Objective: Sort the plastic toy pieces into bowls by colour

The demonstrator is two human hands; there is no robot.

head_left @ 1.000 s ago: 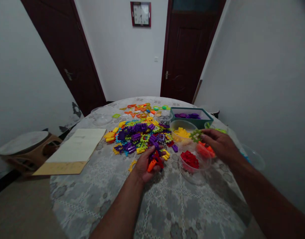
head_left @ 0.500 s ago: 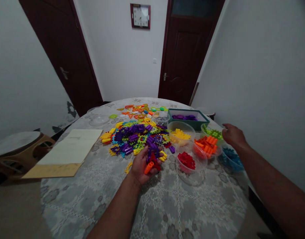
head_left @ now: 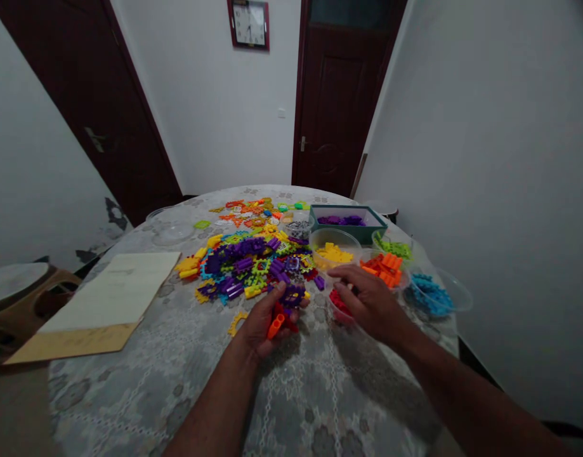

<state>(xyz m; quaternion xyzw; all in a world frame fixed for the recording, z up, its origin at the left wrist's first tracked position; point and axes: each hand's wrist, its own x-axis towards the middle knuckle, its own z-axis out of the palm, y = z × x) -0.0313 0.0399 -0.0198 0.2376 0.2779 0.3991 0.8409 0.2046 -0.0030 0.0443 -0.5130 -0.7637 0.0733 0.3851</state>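
My left hand lies on the round table, fingers curled round a clutch of plastic pieces: orange, red and purple ones show. My right hand hovers over the clear bowl of red pieces, fingers bent downward; whether it holds anything is hidden. A big pile of mixed coloured pieces spreads just beyond my left hand. Clear bowls of yellow pieces, orange pieces, green pieces and blue pieces stand round my right hand.
A teal box with purple pieces stands behind the bowls. More orange and green pieces lie farther back. A cardboard sheet lies at the left, an empty clear bowl beyond it. A stool stands off the table's left.
My right hand has come back from the far right bowls to the red bowl. My left hand keeps its handful. The view has shifted right.
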